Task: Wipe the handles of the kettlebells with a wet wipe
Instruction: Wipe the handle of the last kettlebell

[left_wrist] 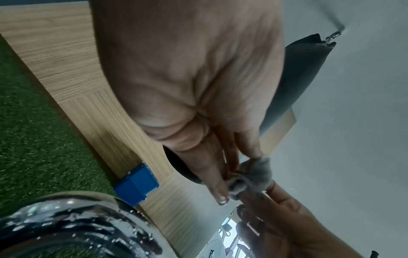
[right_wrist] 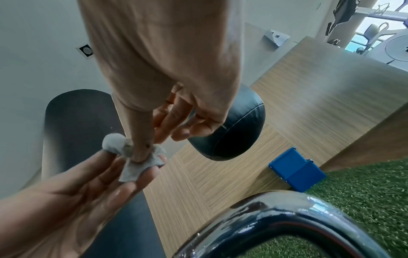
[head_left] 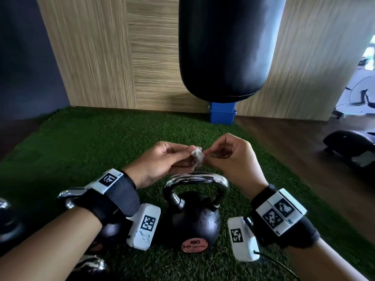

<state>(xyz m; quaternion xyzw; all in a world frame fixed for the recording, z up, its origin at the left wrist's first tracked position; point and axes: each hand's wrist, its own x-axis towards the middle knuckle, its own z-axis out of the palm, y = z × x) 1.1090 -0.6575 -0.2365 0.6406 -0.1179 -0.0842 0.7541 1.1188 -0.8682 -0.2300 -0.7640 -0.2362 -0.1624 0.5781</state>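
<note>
A small crumpled grey wet wipe [head_left: 197, 156] is held above the turf between both hands. My left hand [head_left: 189, 158] pinches it from the left, and my right hand [head_left: 206, 155] pinches its other edge. In the right wrist view the wipe [right_wrist: 134, 158] lies across my left fingertips [right_wrist: 152, 172] with a right finger pressed into it. The left wrist view shows the wipe [left_wrist: 253, 176] bunched at my left fingertips. Just below the hands a black kettlebell [head_left: 192, 220] stands upright, and its wet chrome handle [head_left: 196, 178] is untouched.
More kettlebells sit at the left: a chrome handle [head_left: 68, 196] under my left wrist and another [head_left: 8, 220] at the frame edge. A black punching bag [head_left: 227, 47] hangs ahead over a blue box [head_left: 222, 114]. Green turf [head_left: 101, 142] meets wood panelling; dark gym equipment [head_left: 353, 147] lies right.
</note>
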